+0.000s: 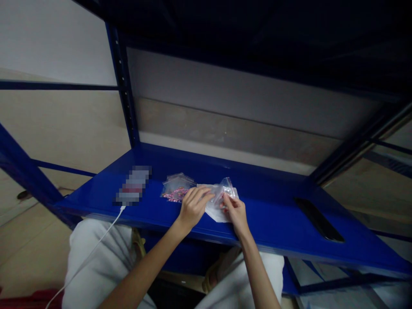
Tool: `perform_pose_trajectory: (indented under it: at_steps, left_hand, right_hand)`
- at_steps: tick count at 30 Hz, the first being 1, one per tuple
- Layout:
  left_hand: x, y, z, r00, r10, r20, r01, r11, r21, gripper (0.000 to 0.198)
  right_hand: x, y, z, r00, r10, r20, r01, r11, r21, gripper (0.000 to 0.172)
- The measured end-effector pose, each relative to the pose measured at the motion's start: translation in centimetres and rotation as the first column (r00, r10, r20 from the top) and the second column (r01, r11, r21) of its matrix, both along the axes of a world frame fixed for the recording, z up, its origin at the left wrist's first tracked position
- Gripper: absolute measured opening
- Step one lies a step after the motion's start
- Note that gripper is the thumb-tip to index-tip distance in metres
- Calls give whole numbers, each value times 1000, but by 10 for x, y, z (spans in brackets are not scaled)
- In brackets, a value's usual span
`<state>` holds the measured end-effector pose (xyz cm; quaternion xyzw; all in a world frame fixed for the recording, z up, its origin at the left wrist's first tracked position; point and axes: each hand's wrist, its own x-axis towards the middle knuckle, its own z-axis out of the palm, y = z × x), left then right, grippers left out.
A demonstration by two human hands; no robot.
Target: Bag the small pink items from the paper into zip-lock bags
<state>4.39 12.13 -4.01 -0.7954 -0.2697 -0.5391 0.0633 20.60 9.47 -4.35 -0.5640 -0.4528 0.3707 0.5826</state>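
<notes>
My right hand (236,209) pinches a small clear zip bag (226,187) between thumb and fingers, with the bag's top corner standing up. Under it lies a white sheet or packet (221,215) on the blue shelf. My left hand (194,206) is beside the bag's left side, palm down, its fingers stretched toward the bag and slightly apart. Whether its fingertips touch the plastic is not clear. Just left of that hand rest several clear zip bags (178,182) in a pile, with pink and red small pieces (174,195) in them, partly covered by the hand.
On the blue shelf (264,201), a blurred-out phone (133,184) lies at the left, with a white cable (111,226) running down over the front edge. A black phone-like slab (318,219) lies at the right. Blue uprights (124,86) and a low upper shelf frame the space.
</notes>
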Motion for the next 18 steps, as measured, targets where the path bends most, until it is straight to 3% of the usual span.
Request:
perform_pose_trajectory:
  at_steps: [3,5,7,11,14,18]
  left_hand:
    - [-10,-3,8,966,100,240,-102,995,-6,24]
    - [-23,2,16,891,213,401,-171,976,-138,21]
    - [-38,14,22,802,351,483,-181,914,-363,19]
    - [-68,44,21,795,370,480,52,747,-663,26]
    - [-78,56,10,810,420,409,2,695,-719,27]
    - [-79,58,-3,855,435,282,-123,699,-704,29]
  right_hand:
    - [-6,10,9,998,67,-11,-66,997,36,37]
    - [-14,19,21,994,107,-9,-106,992,65,38]
    - [-25,27,35,991,135,-25,-132,987,96,39]
    - [-48,40,51,967,246,-72,-237,965,117,40]
    - [-58,46,47,961,269,-63,-263,960,92,39]
    - [-59,47,36,964,260,-52,-257,964,65,39]
